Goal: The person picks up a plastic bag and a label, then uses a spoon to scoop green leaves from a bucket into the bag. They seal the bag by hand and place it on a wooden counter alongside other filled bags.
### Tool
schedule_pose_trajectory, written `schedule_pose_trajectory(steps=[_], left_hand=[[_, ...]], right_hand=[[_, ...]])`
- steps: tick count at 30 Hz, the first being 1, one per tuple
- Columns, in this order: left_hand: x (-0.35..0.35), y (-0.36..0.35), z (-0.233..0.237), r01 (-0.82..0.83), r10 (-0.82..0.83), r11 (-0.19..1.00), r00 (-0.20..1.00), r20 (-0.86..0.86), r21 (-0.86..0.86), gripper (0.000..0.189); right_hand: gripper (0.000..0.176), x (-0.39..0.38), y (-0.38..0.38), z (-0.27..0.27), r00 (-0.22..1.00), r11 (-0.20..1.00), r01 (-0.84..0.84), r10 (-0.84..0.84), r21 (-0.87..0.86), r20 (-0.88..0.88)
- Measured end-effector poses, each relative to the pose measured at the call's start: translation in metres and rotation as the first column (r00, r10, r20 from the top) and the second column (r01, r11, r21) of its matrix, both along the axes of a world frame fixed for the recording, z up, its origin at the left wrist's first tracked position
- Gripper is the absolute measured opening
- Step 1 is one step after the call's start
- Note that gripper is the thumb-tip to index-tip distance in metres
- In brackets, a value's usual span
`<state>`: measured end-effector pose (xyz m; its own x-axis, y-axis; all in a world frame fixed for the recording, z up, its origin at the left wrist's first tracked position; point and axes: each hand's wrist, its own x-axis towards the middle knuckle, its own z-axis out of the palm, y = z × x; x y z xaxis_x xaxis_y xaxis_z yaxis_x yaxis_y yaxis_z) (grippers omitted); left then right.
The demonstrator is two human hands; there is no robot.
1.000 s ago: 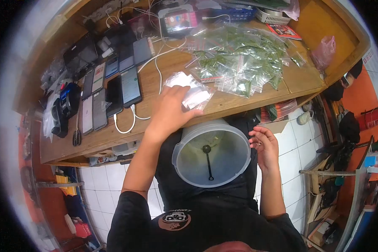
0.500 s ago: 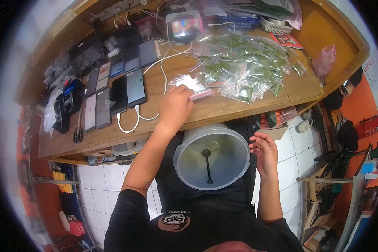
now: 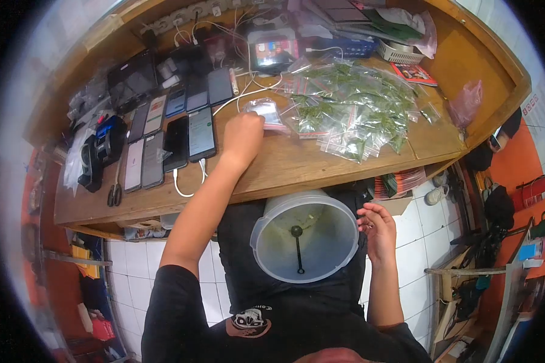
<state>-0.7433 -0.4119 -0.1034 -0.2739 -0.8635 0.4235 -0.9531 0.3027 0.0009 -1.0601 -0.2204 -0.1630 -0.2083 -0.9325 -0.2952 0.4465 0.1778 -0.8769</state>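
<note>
My left hand (image 3: 243, 138) is curled on the desk against the near-left edge of a small stack of clear zip bags (image 3: 265, 111). Its fingertips are hidden, so what they grip does not show. Beside that stack lies a big heap of zip bags filled with green leaves (image 3: 357, 103). My right hand (image 3: 378, 228) hangs with loosely bent fingers apart, just right of the bucket rim, and nothing shows in it. Between my legs the translucent plastic bucket (image 3: 258, 242) holds a black long-handled scoop (image 3: 298, 251) and a few leaf bits on its bottom.
Several phones (image 3: 201, 134) lie on the left of the wooden desk (image 3: 321, 172), some with white charging cables. Scissors (image 3: 114, 195) and a black tape dispenser (image 3: 94, 163) are farther left. A pink plastic bag (image 3: 465, 104) hangs at right. At far right, part of another person's hand (image 3: 498, 140) shows.
My left hand has pulled slightly left and back on the bag stack and is curled more tightly. My right hand is nearly still. The view has shifted slightly.
</note>
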Motion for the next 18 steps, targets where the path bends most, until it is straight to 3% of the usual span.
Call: schedule_pose_trajectory(steps=[4, 6, 7, 9, 12, 13, 15, 17, 18], left_hand=[[0.003, -0.005, 0.007, 0.022, -0.024, 1.0, 0.997, 0.076, 0.02, 0.019], [0.002, 0.007, 0.012, 0.04, -0.03, 0.998, 0.981, -0.194, 0.051, 0.034], [0.003, 0.013, 0.015, 0.04, -0.029, 0.998, 0.981, -0.194, 0.052, 0.034], [0.005, 0.026, 0.021, 0.19, -0.232, 0.968, 0.928, -0.29, -0.165, 0.044], [0.004, 0.054, 0.046, 0.218, -0.304, 0.945, 0.858, -0.413, -0.242, 0.044], [0.004, 0.067, 0.057, 0.222, -0.304, 0.946, 0.859, -0.412, -0.236, 0.044], [0.004, 0.101, 0.081, 0.104, -0.296, 0.877, 0.886, -0.356, -0.47, 0.046], [0.005, 0.14, 0.104, 0.129, -0.402, 0.781, 0.852, -0.334, -0.611, 0.047], [0.006, 0.144, 0.099, 0.135, -0.397, 0.798, 0.85, -0.345, -0.587, 0.047]], right_hand=[[0.022, 0.0, -0.001, -0.003, 1.0, 1.0, -0.004, 0.004, -0.005, -0.02], [0.022, -0.001, -0.002, -0.004, 1.0, 1.0, -0.009, 0.009, -0.005, -0.02], [0.022, -0.001, -0.002, -0.005, 1.0, 1.0, -0.005, 0.005, 0.001, -0.019], [0.022, -0.001, -0.002, -0.006, 1.0, 1.0, 0.003, -0.003, 0.012, -0.015], [0.022, -0.001, -0.004, -0.006, 1.0, 1.0, 0.001, -0.001, 0.018, -0.008], [0.021, -0.002, -0.005, -0.008, 1.0, 1.0, -0.001, 0.002, 0.017, -0.021], [0.021, 0.0, -0.007, -0.011, 0.999, 1.0, -0.002, 0.003, 0.024, -0.038], [0.022, 0.002, -0.013, -0.019, 0.997, 1.0, -0.002, 0.004, 0.02, -0.071], [0.023, 0.002, -0.014, -0.026, 0.993, 1.0, -0.011, 0.013, 0.009, -0.116]])
